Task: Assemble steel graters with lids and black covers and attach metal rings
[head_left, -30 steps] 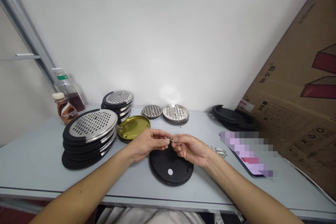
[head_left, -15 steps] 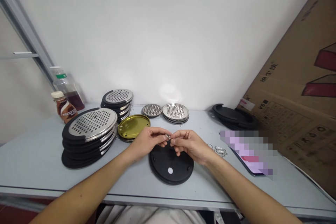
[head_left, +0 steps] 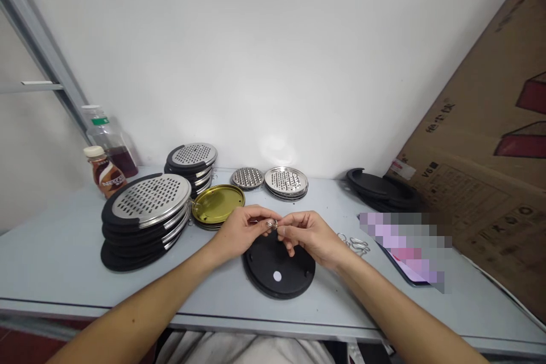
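Observation:
My left hand [head_left: 246,230] and my right hand [head_left: 305,234] meet fingertip to fingertip above a round black disc. Between their pinched fingers is a small metal ring [head_left: 272,224], partly covered by the fingertips. The black disc [head_left: 279,276] lies on the table right below, with a white round spot and small pegs near its rim. Just right of my right hand lie several loose wire rings and clips [head_left: 358,245]. A gold round lid-like plate [head_left: 217,205] tops a small pile beyond my left hand.
At left stand two stacks of round graters with black holders [head_left: 149,202] [head_left: 191,156]. Behind them are bottles [head_left: 104,170]. Bare metal grater discs [head_left: 285,181] lie by the wall. At right are black holders [head_left: 379,190], a phone [head_left: 405,261] and a large cardboard box [head_left: 482,182].
The ring has turned slightly between my fingertips. Both hands stay in nearly the same place, and the view has shifted very little.

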Motion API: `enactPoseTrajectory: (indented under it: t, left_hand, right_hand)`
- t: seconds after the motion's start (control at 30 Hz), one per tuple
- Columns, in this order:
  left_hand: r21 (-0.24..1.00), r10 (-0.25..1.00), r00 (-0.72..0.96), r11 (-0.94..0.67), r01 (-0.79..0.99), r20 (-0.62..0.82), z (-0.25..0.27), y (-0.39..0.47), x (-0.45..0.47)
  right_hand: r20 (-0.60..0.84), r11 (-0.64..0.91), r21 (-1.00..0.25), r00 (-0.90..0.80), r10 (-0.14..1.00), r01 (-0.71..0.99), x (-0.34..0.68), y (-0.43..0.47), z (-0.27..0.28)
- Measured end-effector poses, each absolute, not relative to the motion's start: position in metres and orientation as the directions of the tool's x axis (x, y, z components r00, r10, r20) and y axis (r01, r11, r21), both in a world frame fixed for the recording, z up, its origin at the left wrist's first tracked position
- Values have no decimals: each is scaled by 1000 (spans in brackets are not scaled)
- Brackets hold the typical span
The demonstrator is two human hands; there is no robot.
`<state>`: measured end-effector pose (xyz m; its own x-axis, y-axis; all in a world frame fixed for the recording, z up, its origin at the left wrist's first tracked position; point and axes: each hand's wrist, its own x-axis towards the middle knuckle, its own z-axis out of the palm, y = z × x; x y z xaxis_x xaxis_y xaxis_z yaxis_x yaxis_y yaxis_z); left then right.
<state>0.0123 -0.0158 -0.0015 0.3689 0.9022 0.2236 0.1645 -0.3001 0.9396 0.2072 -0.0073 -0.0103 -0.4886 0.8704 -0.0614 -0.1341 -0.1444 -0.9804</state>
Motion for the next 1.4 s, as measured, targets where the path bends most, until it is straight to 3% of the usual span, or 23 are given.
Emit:
enactPoseTrajectory:
  t: [0.27,0.43,0.57,0.67,1.1,1.27,1.4]
  left_hand:
    - [967,911,360,-242,79,199,-2,-15,13]
    - [979,922,345,-201,43,174,-1,-15,14]
    - [987,930,337,-160,2,150,2,-15,14]
    - [992,928,352,-122,-18,120,2,-14,13]
    - [941,919,306,-304,146,250,1,-15,14]
    - [846,876,269,-467,259,401,2,-16,15]
    - [743,849,201,-526,414,489,-3,-10,10]
  right_hand:
    - [46,3,-995,-425,904,-101,207,-8,-11]
    - [202,238,-970,-381,902,50,206,-14,-14]
    - [480,557,-796,-312,820,238,205,-19,-18]
    - [632,696,-649,-291,718,307,203,-21,-20]
    - [773,862,-368,-401,491,347,207,-21,-21]
    - [779,877,-243,-455,431,416,208,-19,-22]
    - [754,840,-170,-481,448,516,212,-19,-23]
